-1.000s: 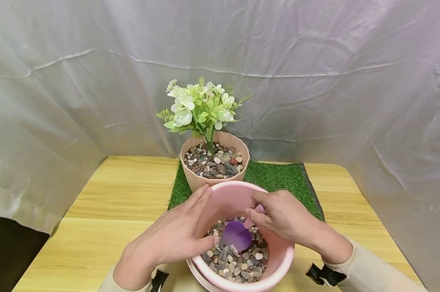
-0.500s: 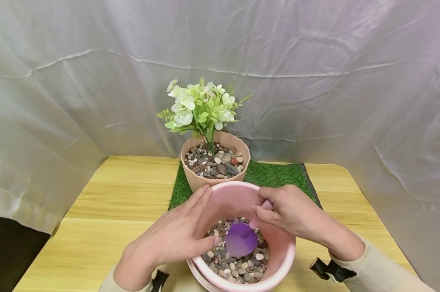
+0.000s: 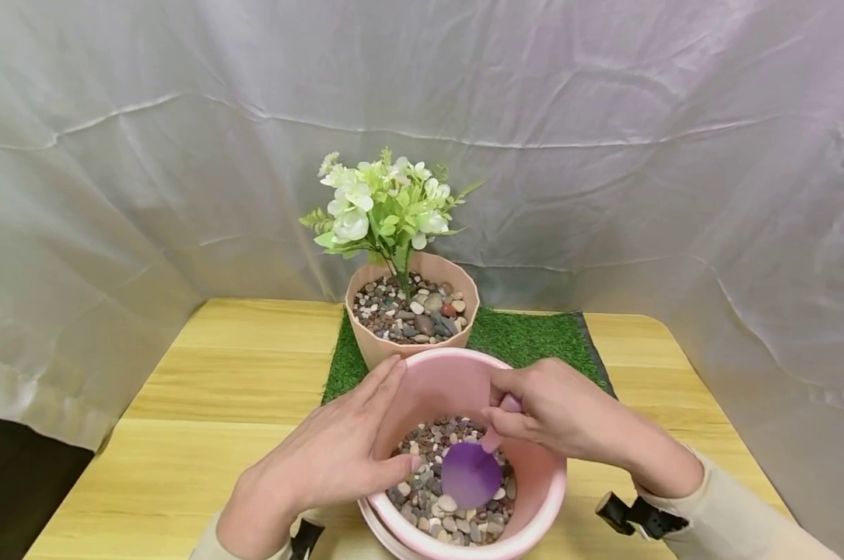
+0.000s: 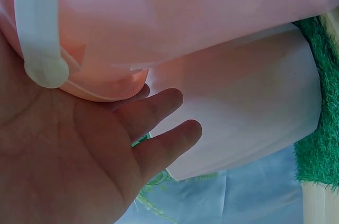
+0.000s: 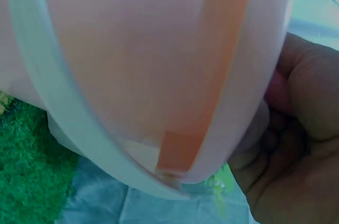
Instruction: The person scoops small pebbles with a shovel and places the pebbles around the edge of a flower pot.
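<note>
My left hand (image 3: 330, 451) rests on the left side of a pink bucket (image 3: 549, 498), fingers fairly straight along the rim and thumb over the inside. In the left wrist view, the fingers (image 4: 159, 113) stretch past the bucket's rim without wrapping it. My right hand (image 3: 558, 408) grips the pink handle of a purple shovel (image 3: 472, 473) inside the bucket. The shovel's blade tilts down against the pebbles (image 3: 457, 521) at the bottom, and a pale pebble lies by its lower edge. In the right wrist view, the bucket wall hides the shovel's blade.
Behind the bucket a peach pot (image 3: 372, 342) with white flowers (image 3: 351, 202) and stones stands on a green turf mat (image 3: 534, 342). A white bucket handle (image 5: 69, 91) hangs outside. Grey cloth (image 3: 534, 155) encloses the wooden table (image 3: 239, 373).
My right hand has moved right, and the shovel's blade has shifted right and toward me over the pebbles. The left hand and the bucket have stayed in place.
</note>
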A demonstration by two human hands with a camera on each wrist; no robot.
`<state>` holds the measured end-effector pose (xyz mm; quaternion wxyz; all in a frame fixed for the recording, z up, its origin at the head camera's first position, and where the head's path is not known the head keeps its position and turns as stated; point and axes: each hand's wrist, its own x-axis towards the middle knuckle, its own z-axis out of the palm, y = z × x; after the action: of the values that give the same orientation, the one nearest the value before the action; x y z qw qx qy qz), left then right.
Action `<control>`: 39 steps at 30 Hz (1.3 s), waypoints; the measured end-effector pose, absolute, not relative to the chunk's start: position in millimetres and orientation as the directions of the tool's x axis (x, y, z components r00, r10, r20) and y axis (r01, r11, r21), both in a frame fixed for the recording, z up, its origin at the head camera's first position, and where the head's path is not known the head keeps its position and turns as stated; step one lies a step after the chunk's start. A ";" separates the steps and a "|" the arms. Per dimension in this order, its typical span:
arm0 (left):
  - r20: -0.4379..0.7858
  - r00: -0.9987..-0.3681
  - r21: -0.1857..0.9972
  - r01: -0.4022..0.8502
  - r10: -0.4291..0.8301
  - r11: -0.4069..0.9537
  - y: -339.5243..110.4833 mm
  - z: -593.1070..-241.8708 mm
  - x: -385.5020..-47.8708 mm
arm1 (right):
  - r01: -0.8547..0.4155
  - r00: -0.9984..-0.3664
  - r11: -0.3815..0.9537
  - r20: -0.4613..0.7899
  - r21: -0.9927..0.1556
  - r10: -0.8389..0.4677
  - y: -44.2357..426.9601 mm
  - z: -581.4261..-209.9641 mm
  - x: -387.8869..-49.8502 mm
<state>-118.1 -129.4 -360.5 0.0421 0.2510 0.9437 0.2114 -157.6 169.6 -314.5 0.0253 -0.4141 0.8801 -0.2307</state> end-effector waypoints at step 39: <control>0.023 -0.886 0.413 0.431 0.464 0.802 -127.0 -362.3 -117.2 | -0.129 -0.819 0.515 -0.202 -0.847 -0.538 166.0 -317.8 -160.3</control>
<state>-117.2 -127.0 -362.3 0.0396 0.2357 0.9485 0.2079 -160.3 166.0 -317.8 0.2266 -0.1984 0.8404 -0.4506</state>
